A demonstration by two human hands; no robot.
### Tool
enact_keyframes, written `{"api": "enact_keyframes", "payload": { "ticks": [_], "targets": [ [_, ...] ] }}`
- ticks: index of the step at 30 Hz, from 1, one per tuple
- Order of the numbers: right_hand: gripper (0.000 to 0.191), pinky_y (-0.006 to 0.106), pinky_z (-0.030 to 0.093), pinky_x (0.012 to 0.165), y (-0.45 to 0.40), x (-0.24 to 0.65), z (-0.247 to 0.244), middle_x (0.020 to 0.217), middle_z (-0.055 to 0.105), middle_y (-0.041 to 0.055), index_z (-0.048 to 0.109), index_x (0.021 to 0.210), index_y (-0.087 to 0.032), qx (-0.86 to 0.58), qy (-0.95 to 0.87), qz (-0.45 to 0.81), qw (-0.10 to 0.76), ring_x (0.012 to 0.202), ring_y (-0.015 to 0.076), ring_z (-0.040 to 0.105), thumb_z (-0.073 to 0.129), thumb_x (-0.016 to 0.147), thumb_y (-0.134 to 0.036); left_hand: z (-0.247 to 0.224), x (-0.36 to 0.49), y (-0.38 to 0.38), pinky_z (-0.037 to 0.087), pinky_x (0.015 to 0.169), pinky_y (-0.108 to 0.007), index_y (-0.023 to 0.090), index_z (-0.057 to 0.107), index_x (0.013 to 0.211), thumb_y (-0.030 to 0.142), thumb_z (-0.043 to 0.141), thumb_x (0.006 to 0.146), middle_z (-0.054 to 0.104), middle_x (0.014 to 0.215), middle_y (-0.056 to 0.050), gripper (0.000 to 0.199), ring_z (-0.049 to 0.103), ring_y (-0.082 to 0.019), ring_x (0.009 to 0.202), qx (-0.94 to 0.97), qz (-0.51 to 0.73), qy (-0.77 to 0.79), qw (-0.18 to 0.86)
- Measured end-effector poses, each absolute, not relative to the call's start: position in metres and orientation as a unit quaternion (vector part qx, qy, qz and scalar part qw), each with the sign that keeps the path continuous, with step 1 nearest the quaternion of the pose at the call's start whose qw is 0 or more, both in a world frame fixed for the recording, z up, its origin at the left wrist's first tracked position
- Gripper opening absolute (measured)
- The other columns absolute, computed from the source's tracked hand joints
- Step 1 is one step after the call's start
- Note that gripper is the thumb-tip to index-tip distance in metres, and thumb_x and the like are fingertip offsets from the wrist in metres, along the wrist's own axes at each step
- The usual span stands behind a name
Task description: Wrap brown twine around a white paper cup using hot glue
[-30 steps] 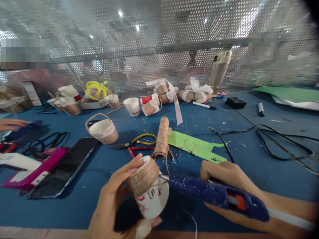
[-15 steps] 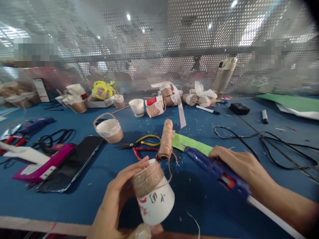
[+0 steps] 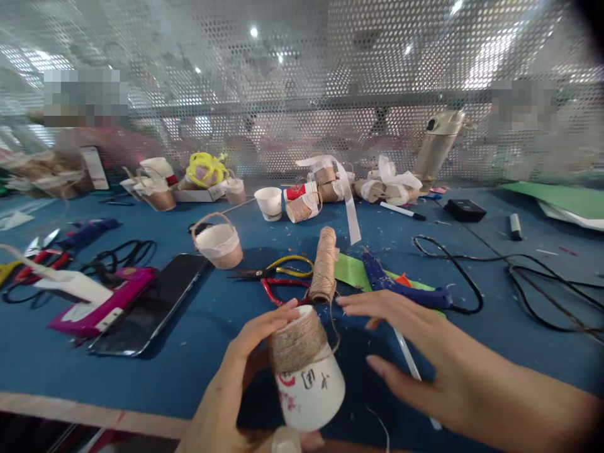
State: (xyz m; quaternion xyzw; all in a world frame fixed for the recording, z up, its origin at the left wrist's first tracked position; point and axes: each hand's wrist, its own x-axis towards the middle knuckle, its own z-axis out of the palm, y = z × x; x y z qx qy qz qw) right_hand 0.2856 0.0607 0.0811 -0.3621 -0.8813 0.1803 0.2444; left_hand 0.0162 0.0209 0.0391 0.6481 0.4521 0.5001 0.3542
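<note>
My left hand (image 3: 236, 377) is wrapped round a white paper cup (image 3: 314, 396), tilted, its narrow end up and wound partway with brown twine (image 3: 298, 343). From the cup a strand runs to the twine spool (image 3: 324, 264) just beyond it. My right hand (image 3: 415, 352) hangs to the right of the cup, thumb and fingers apart, holding nothing. Behind that hand lies a blue glue gun (image 3: 425, 294) on a green strip (image 3: 352, 272), its white glue stick (image 3: 409, 355) partly hidden by my fingers. Scissors (image 3: 283, 272) with yellow and red handles rest beside the spool.
A twine-handled cup basket (image 3: 219, 245), a phone (image 3: 151, 305) and a magenta power strip (image 3: 106, 305) lie on the left. Cups, a white ribbon (image 3: 350, 214) and a bottle (image 3: 436, 151) line the perforated screen. A black cable (image 3: 448, 258) loops at the right.
My right hand has let go of the glue gun, which now lies on the table, and has moved left toward the cup. My left hand still holds the cup.
</note>
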Motion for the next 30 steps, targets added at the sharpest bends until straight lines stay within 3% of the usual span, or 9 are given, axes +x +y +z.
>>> {"api": "enact_keyframes", "payload": {
  "ticks": [4, 8, 11, 14, 19, 30],
  "targets": [
    [0.045, 0.026, 0.053, 0.093, 0.062, 0.265, 0.084, 0.123, 0.067, 0.0007, 0.051, 0.128, -0.025, -0.353, -0.838, 0.337, 0.244, 0.11, 0.0144, 0.063, 0.063, 0.086, -0.012, 0.038, 0.014, 0.022, 0.056, 0.103, -0.05, 0.025, 0.056, 0.13, 0.036, 0.09, 0.063, 0.058, 0.142, -0.015, 0.076, 0.056, -0.04, 0.132, 0.653, 0.496, 0.439, 0.367],
    [0.022, 0.023, 0.051, 0.076, 0.067, 0.263, 0.085, 0.095, 0.069, -0.0033, 0.06, 0.105, -0.022, -0.36, -0.818, 0.376, 0.242, 0.083, 0.0108, 0.063, 0.064, 0.086, -0.012, 0.036, 0.013, 0.023, 0.056, 0.103, -0.049, 0.027, 0.057, 0.129, 0.031, 0.091, 0.061, 0.058, 0.143, -0.013, 0.076, 0.056, -0.04, 0.132, 0.656, 0.493, 0.439, 0.366],
    [0.008, 0.021, 0.048, 0.075, 0.068, 0.265, 0.086, 0.09, 0.065, -0.0033, 0.062, 0.092, -0.021, -0.354, -0.819, 0.367, 0.263, 0.08, 0.0094, 0.059, 0.065, 0.088, -0.015, 0.037, 0.015, 0.023, 0.056, 0.102, -0.049, 0.027, 0.058, 0.128, 0.03, 0.091, 0.061, 0.058, 0.143, -0.013, 0.075, 0.056, -0.04, 0.131, 0.651, 0.496, 0.444, 0.366],
    [0.003, 0.02, 0.046, 0.071, 0.07, 0.267, 0.087, 0.088, 0.063, -0.004, 0.062, 0.091, -0.021, -0.343, -0.807, 0.383, 0.29, 0.077, 0.0085, 0.056, 0.063, 0.093, -0.019, 0.04, 0.017, 0.022, 0.057, 0.101, -0.05, 0.028, 0.058, 0.128, 0.029, 0.091, 0.061, 0.058, 0.143, -0.013, 0.074, 0.057, -0.04, 0.13, 0.643, 0.5, 0.449, 0.367],
    [0.011, 0.022, 0.044, 0.067, 0.071, 0.266, 0.086, 0.084, 0.061, -0.0046, 0.062, 0.088, -0.022, -0.378, -0.777, 0.414, 0.286, 0.073, 0.0095, 0.053, 0.062, 0.096, -0.029, 0.043, 0.019, 0.02, 0.058, 0.1, -0.048, 0.029, 0.06, 0.125, 0.029, 0.091, 0.061, 0.061, 0.14, -0.011, 0.072, 0.058, -0.039, 0.13, 0.647, 0.501, 0.441, 0.369],
    [0.008, 0.021, 0.04, 0.065, 0.069, 0.26, 0.085, 0.08, 0.062, -0.0058, 0.063, 0.085, -0.02, -0.402, -0.764, 0.426, 0.271, 0.071, 0.0087, 0.051, 0.064, 0.092, -0.019, 0.039, 0.017, 0.018, 0.061, 0.094, -0.047, 0.029, 0.063, 0.123, 0.035, 0.091, 0.058, 0.063, 0.136, -0.011, 0.071, 0.061, -0.04, 0.125, 0.646, 0.495, 0.44, 0.379]
  ]
}}
